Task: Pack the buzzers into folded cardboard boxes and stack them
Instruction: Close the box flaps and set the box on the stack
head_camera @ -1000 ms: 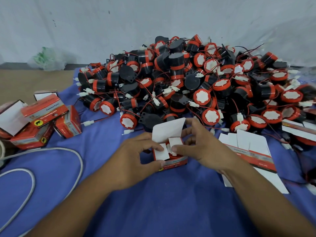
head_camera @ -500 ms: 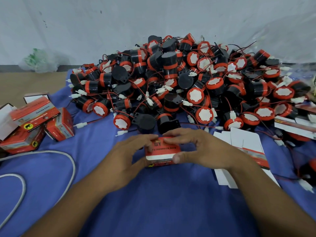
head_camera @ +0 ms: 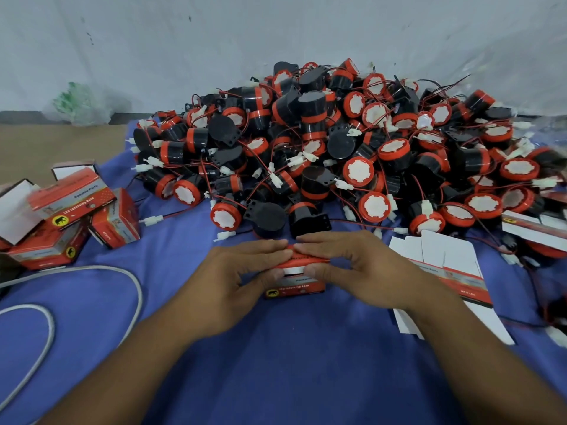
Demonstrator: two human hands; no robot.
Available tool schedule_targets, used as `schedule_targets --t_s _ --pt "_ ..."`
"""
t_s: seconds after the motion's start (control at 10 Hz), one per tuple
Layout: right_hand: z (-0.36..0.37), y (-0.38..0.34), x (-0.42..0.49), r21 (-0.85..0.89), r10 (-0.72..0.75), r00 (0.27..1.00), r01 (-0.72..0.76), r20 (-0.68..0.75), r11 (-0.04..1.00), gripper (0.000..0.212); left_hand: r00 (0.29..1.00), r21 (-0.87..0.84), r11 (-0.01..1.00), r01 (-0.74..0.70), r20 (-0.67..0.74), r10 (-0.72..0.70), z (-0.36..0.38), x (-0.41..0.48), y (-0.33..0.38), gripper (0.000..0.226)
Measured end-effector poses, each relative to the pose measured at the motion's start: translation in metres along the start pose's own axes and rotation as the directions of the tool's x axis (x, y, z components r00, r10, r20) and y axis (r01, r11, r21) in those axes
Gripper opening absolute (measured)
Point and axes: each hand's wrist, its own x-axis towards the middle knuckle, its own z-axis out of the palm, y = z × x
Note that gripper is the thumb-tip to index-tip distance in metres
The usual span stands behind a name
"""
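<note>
The cardboard box [head_camera: 296,286] sits just below the centre of the frame on the blue cloth [head_camera: 276,369], between your two hands. Your left hand [head_camera: 233,271] has its grip closed on the box's left end, with the fingers laid over the top and the thumb on the front face. Your right hand [head_camera: 362,265] grips the right end the same way. The fingertips of both hands meet along the top rear edge and cover most of the lid.

The box is red, with a white strip showing between your thumbs. A pale band and a black line of lettering run along the front, with a round yellow emblem at its lower left corner.

Just beyond your fingertips spreads the heap of buzzers [head_camera: 337,154], with black bodies, red caps, white discs and red-and-black wires ending in white plugs. Flat box blanks [head_camera: 445,265] lie at mid right, beside your right wrist. Packed boxes [head_camera: 70,210] are piled loosely at mid left, some tilted. A white cable [head_camera: 92,269] loops across the lower left. A plastic bag [head_camera: 79,107] lies against the wall at upper left.
</note>
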Motion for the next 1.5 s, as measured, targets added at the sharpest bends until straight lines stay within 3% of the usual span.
schedule_targets --t_s 0.2,0.4,0.5,0.8,0.9,1.0,1.1,1.2,1.3,1.4,1.5 --pt "-0.001 0.004 -0.001 -0.088 -0.027 1.0 0.028 0.012 0.996 0.039 1.0 -0.005 1.0 0.005 0.008 -0.005 -0.001 0.0 -0.001 0.04" --pt "0.007 -0.008 -0.004 -0.368 -0.116 0.992 0.126 0.049 0.921 0.039 0.996 0.058 0.998 -0.001 0.094 -0.004 -0.006 -0.001 -0.004 0.035" --pt "0.011 -0.016 -0.008 -0.427 -0.11 0.993 0.118 0.043 0.897 0.044 0.993 0.104 0.994 -0.03 0.12 0.017 -0.009 -0.001 -0.003 0.037" --pt "0.027 -0.013 -0.022 -0.469 -0.057 0.996 0.084 0.071 0.879 0.065 0.979 0.296 0.94 -0.168 0.16 0.124 -0.005 -0.002 -0.008 0.047" --pt "0.032 -0.012 -0.017 -0.321 -0.058 0.996 0.032 -0.073 0.946 0.053 0.979 0.248 0.962 -0.117 0.192 0.07 -0.005 -0.003 -0.012 0.061" --pt "0.029 -0.011 -0.013 -0.041 0.007 0.985 -0.015 -0.175 0.999 0.046 0.979 0.302 0.946 -0.119 0.196 0.06 -0.004 -0.003 -0.01 0.071" --pt "0.03 -0.011 -0.011 0.05 0.072 0.979 -0.063 -0.192 0.997 0.047 0.987 0.344 0.931 -0.121 0.144 0.076 -0.008 -0.002 -0.003 0.062" --pt "0.033 -0.016 -0.009 0.131 0.137 0.964 -0.109 -0.228 0.985 0.05 1.0 0.337 0.942 0.003 -0.008 0.0 -0.025 0.001 -0.004 0.052" --pt "0.026 -0.015 -0.01 0.125 0.186 0.942 -0.157 -0.281 0.98 0.048 0.959 0.458 0.872 0.174 -0.28 -0.045 -0.055 0.003 -0.023 0.046" --pt "0.007 -0.012 -0.011 0.035 0.205 0.915 -0.206 -0.349 0.978 0.024 0.833 0.586 0.644 0.492 -0.533 -0.151 -0.112 -0.005 -0.067 0.036" --pt "-0.024 -0.012 -0.016 0.01 0.23 0.855 -0.255 -0.466 0.967 0.011 0.653 0.468 0.473 0.747 -0.653 -0.384 -0.154 -0.022 -0.095 0.052"
